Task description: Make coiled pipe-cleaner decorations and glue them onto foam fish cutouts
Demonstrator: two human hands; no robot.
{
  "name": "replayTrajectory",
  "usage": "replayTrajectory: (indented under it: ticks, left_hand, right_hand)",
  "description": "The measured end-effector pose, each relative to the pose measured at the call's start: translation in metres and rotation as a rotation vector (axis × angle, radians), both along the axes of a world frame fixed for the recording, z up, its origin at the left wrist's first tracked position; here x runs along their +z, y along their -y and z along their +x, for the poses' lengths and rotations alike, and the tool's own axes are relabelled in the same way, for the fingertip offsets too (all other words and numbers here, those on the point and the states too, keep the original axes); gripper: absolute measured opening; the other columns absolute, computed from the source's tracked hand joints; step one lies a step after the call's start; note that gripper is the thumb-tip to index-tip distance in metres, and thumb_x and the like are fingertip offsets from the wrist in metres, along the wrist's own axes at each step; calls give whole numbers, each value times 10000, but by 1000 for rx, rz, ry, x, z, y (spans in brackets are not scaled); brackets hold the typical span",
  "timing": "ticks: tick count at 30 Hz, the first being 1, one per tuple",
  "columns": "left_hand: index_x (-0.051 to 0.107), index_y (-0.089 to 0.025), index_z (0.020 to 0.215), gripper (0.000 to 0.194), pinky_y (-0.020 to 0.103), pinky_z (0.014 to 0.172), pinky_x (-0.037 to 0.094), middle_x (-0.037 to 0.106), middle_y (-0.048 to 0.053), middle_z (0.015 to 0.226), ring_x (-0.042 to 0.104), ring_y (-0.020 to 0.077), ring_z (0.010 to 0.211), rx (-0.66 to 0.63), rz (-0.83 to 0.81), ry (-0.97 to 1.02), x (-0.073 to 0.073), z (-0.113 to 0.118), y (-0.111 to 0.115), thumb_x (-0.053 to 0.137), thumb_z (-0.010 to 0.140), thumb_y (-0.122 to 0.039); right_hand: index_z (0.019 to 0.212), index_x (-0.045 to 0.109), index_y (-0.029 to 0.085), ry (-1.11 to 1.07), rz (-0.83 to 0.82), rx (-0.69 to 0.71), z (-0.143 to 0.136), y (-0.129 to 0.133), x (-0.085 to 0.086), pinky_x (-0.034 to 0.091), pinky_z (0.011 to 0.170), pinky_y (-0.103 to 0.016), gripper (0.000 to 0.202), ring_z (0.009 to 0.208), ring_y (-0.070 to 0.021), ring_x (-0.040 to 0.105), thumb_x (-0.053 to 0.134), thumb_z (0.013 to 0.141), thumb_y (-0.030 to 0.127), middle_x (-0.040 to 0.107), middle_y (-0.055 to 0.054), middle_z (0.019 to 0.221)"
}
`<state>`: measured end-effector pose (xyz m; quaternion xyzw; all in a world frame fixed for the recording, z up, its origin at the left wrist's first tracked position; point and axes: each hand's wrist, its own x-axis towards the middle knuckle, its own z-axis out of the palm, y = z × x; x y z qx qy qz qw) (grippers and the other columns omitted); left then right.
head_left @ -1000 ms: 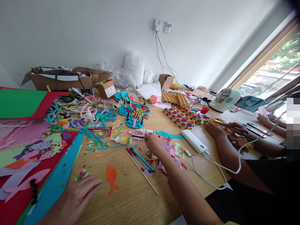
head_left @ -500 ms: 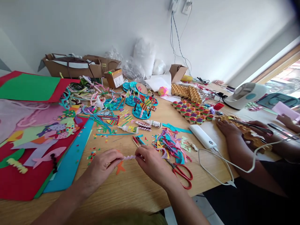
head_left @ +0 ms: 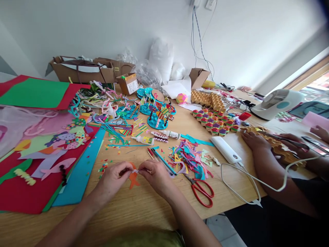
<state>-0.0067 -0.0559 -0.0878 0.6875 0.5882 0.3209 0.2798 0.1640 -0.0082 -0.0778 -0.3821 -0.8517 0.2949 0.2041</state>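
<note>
Between my fingertips is a short, pale lilac pipe cleaner (head_left: pixel 135 171) with a wavy shape. My left hand (head_left: pixel 117 176) pinches one end of it and my right hand (head_left: pixel 154 175) pinches the other, so only a small stretch shows. Just beneath lies an orange paper fish (head_left: pixel 133 181) on the wooden table, partly covered by my fingers. Several pens (head_left: pixel 164 161) lie beyond my right hand. Red-handled scissors (head_left: pixel 202 192) rest to its right, beside a heap of coloured paper scraps (head_left: pixel 189 156).
Red and blue sheets (head_left: pixel 28 192) with paper cut-outs cover the left side. Glue bottles (head_left: pixel 145 140) and blue decorated discs (head_left: pixel 157 121) stand further back. A white power bank (head_left: pixel 225 150) with a looping cable lies at right, near another person's hands (head_left: pixel 257 141) on egg-carton pieces.
My hands have come closer together, so less of the pipe cleaner shows between them. The pens and the orange fish are more visible. The view has shifted slightly.
</note>
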Motion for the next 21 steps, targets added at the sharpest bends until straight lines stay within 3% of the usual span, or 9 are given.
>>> replayTrajectory:
  ticks: [7,12,21]
  left_hand:
    - [614,-178,848,217,242,691,498,676,34,844,627,147,777,-18,149,-134,-8,-8,-3,419,766,-126]
    - [647,-176,899,343,272,742,510,670,58,894,620,157,839,-107,263,-290,-14,-15,2,336,790,-82]
    - [621,-155,1065,476,318,809,509,655,87,997,594,180,928,-200,285,-452,-24,-17,4,288,758,-9]
  right_hand:
    - [772,669,174,142,45,1,2,-14,-11,401,659,-196,95,735,-125,569,611,751,101,639,-23,769]
    - [816,676,182,219,54,22,0,-16,-15,399,685,-204,124,789,-133,572,595,765,103,640,-27,814]
    - [828,671,184,243,44,61,-1,-18,-14,396,670,-197,105,785,-126,575,589,788,134,633,-28,841]
